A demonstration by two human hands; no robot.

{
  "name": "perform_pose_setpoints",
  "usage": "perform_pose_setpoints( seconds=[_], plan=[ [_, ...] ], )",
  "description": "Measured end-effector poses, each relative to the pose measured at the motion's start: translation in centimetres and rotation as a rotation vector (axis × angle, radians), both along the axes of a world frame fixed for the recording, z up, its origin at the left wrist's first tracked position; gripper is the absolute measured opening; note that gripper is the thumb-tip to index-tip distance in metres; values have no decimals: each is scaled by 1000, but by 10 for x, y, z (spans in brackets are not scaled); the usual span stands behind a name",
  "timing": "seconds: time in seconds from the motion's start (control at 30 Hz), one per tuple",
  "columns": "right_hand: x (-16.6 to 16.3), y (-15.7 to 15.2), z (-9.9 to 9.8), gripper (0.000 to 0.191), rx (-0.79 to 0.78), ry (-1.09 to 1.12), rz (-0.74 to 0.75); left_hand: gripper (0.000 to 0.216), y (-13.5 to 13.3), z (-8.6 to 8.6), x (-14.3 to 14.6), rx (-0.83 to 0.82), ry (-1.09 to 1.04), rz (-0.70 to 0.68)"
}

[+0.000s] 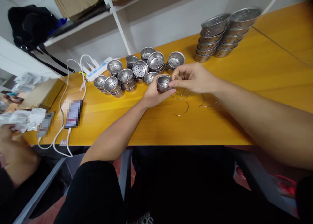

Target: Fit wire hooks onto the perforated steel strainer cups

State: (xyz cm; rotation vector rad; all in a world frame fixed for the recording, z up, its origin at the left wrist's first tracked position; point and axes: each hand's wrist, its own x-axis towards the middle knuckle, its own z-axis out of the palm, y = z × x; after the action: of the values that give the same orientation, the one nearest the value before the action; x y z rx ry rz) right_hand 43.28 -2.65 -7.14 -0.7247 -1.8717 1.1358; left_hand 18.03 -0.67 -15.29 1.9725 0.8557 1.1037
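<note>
A small perforated steel cup (163, 82) is gripped from below by my left hand (153, 94), just above the yellow table (244, 87). Over the cup's rim, my right hand (193, 77) pinches its fingers together; what they hold is too thin to make out. Thin wire rings (182, 94) and a wire arc (182, 110) lie on the table under and in front of my hands. Behind them sits a cluster of several similar small steel cups (137, 71).
Two stacks of larger perforated steel bowls (225, 35) stand at the back right. A phone (73, 113) on a white cable, a power strip (96, 69) and crumpled paper (23, 119) lie at the left, where another person's hand (11, 152) shows. White shelving (117, 19) rises behind.
</note>
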Motion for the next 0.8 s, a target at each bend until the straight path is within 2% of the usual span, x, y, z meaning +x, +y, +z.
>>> perform_pose_setpoints(
  seconds=[0.17,0.3,0.4,0.53,0.67,0.8],
  plan=[
    [0,-2,2,77,-16,13,16,94,0,1,0,0,-3,-22],
    [2,-2,1,71,29,12,43,94,0,-3,0,8,-16,-32],
    [5,-1,-2,68,101,-14,-48,94,2,-3,-1,-20,11,24],
    [10,3,-8,44,261,-92,-196,96,4,-1,-4,-24,9,70],
    [14,6,-11,18,372,-130,-175,92,4,2,-5,-26,12,92],
    [16,9,-14,18,373,-183,-137,88,3,3,-4,-34,-6,117]
  ],
)
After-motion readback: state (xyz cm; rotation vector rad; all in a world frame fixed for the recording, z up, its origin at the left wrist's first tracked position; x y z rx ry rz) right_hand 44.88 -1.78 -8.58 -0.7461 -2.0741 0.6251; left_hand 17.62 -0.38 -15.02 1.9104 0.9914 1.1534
